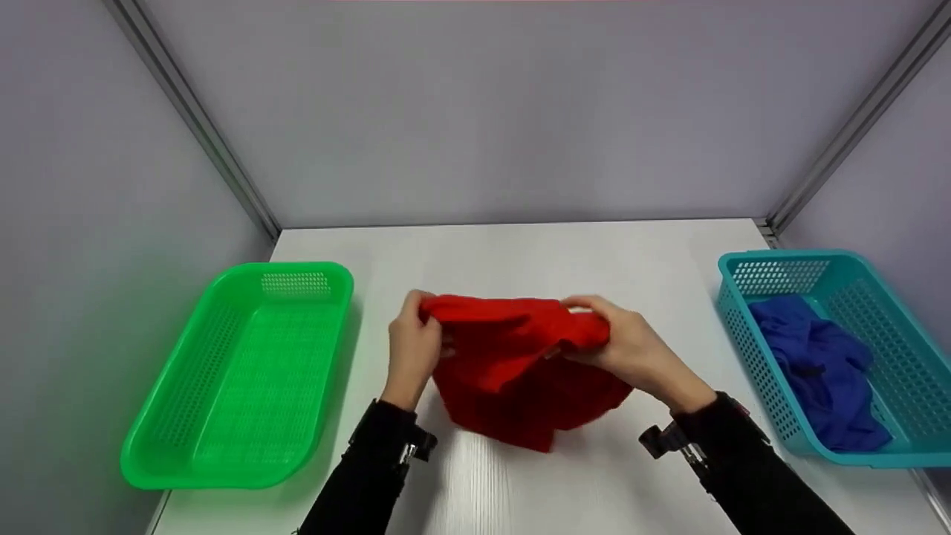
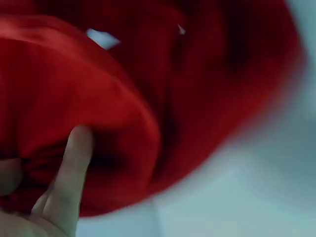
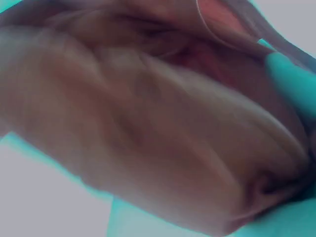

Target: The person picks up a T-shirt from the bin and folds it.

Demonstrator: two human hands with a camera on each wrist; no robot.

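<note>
A red cloth (image 1: 513,371) hangs in loose folds between both hands, above the white table. At its upper left corner, the left hand (image 1: 413,349) grips the edge between thumb and fingers. The right hand (image 1: 631,345) holds a bunched part at the upper right, thumb on top and fingers underneath. Up close in the left wrist view, fingers (image 2: 69,177) lie against the gathered fabric. Colours look shifted in the right wrist view, where the blurred cloth (image 3: 148,123) appears brownish and the fingers (image 3: 291,84) turquoise.
On the left of the table (image 1: 475,483) stands a green plastic basket (image 1: 338,297) with nothing in it. A teal basket (image 1: 750,357) at the right contains a crumpled blue cloth (image 1: 817,371). Grey panels (image 1: 520,111) enclose the table at the back and sides.
</note>
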